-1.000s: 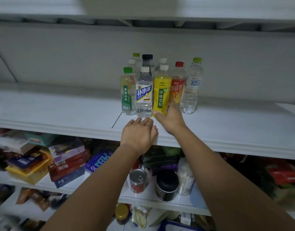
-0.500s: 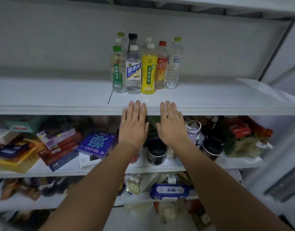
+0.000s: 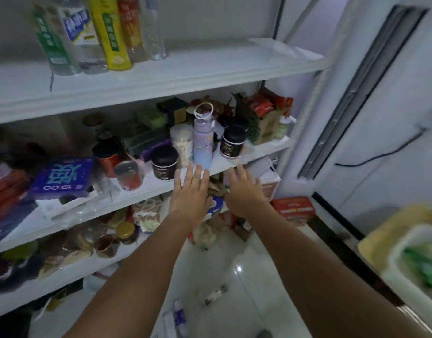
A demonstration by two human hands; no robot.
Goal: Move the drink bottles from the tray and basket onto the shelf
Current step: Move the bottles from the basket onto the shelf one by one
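Several drink bottles stand grouped on the white top shelf (image 3: 210,67) at the upper left, among them a green-label bottle (image 3: 52,42), a yellow bottle (image 3: 111,35) and a red-label bottle (image 3: 128,25). My left hand (image 3: 191,193) and my right hand (image 3: 245,191) hover side by side, fingers straight and spread, holding nothing, in front of the middle shelf's edge. At the right edge a blurred white basket (image 3: 400,254) holds something green; a yellowish tray (image 3: 390,228) lies beside it. A bottle (image 3: 176,320) lies on the floor.
The middle shelf carries a lilac flask (image 3: 202,145), black jars (image 3: 165,164), a red can (image 3: 128,174) and a blue box (image 3: 61,176). Lower shelves are crammed with packets. A red box (image 3: 293,207) sits on the tiled floor by the wall.
The view has swung down and to the right. Both hands have dropped from the top shelf's edge to the middle shelf's level, still flat and holding nothing. The basket has come into view.
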